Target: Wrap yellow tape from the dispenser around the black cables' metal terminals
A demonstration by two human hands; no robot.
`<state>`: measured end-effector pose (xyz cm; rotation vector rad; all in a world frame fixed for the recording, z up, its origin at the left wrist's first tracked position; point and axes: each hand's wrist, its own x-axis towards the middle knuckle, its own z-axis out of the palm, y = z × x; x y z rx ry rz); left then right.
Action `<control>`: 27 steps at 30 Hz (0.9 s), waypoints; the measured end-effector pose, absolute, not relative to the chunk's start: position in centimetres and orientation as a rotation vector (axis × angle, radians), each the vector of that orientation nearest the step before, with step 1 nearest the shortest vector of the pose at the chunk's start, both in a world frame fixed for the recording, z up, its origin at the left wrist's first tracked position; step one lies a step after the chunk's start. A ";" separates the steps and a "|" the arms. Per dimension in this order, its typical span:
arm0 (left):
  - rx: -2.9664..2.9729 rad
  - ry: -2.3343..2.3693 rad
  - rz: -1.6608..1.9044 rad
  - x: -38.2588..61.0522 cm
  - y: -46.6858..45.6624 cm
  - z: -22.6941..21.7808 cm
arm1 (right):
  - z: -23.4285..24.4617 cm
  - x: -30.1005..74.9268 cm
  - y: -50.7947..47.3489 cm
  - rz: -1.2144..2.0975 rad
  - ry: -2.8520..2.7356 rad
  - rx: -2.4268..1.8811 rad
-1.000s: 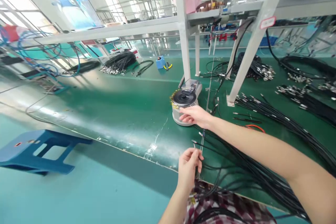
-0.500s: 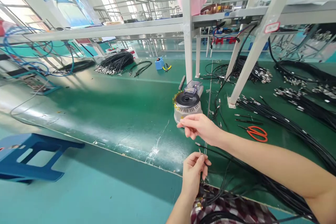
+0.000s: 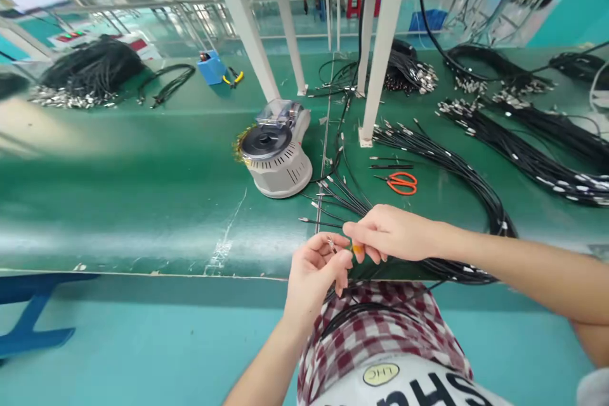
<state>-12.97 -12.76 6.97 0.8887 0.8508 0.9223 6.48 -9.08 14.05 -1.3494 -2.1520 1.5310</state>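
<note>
My left hand (image 3: 318, 266) is closed in a pinch on the metal-tipped end of a thin black cable (image 3: 333, 245) at the near edge of the green bench. My right hand (image 3: 386, 235) meets it from the right, fingers pinched on a small yellow piece (image 3: 357, 248) at that cable end. A bundle of black cables (image 3: 447, 168) runs from under my right hand across the bench to the right. A grey tape dispenser (image 3: 277, 158) with a black disc on top stands just beyond my hands.
Orange-handled scissors (image 3: 402, 183) lie on the green bench (image 3: 143, 190) right of the dispenser. White frame posts (image 3: 380, 44) rise behind. More cable bundles (image 3: 85, 73) and a blue box (image 3: 211, 68) lie at the back. A blue stool (image 3: 28, 317) stands on the floor, left.
My right hand came back from the dispenser to meet my left hand at the cable end. The view has tilted down and shifted right.
</note>
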 end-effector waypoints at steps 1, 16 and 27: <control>0.920 0.886 0.903 -12.5 -12.9 7.1 | 14.2 6.8 -9.3 1.476 -2.184 -1.347; 0.870 0.981 0.984 -9.5 -13.4 7.2 | 8.5 8.4 -12.7 1.249 -1.507 -1.307; 1.122 1.038 1.008 -9.2 -14.5 7.7 | 8.8 9.5 -12.5 1.625 -1.255 -1.210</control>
